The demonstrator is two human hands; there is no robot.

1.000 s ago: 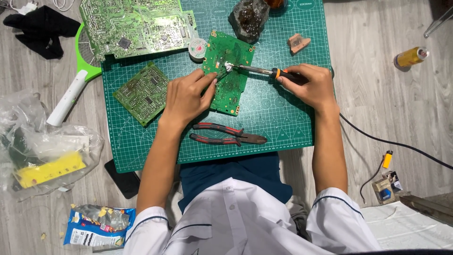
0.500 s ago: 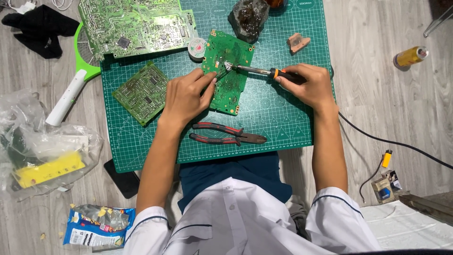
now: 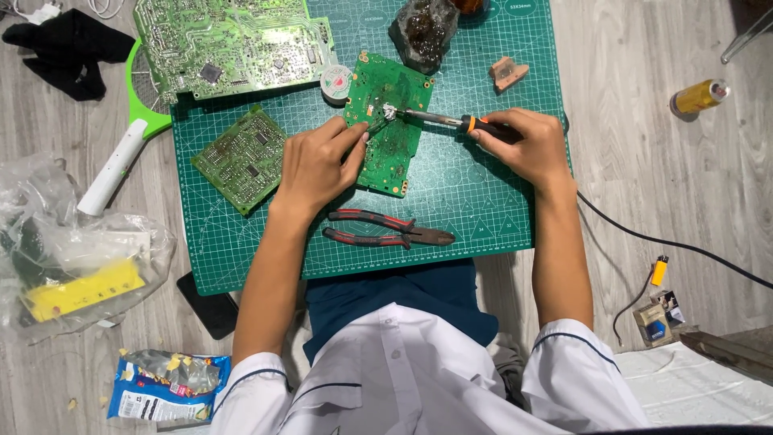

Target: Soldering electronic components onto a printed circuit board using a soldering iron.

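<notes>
- Right hand [image 3: 522,147] closed around the black-and-orange handle of a soldering iron [image 3: 451,122]; metal tip points left, meets the top of a small green circuit board [image 3: 386,122].
- Left hand [image 3: 319,161] rests on that board's left edge, thumb and forefinger pressed together near the iron's tip; whether they pinch solder wire is too small to tell.
- Small board lies flat, upper middle of a green cutting mat [image 3: 483,201] on a grey wood floor.
- Spool of solder [image 3: 336,82] just beside the board's upper left corner.
- Large circuit board [image 3: 229,44] at the mat's top left; a smaller square one [image 3: 241,157], tilted, left of the left hand.
- Red-handled pliers [image 3: 386,229] lie below the hands, apart from both.
- Dark lumpy rock-like object [image 3: 423,32] at top centre.
- Black cord [image 3: 668,242] trails right across the floor.
</notes>
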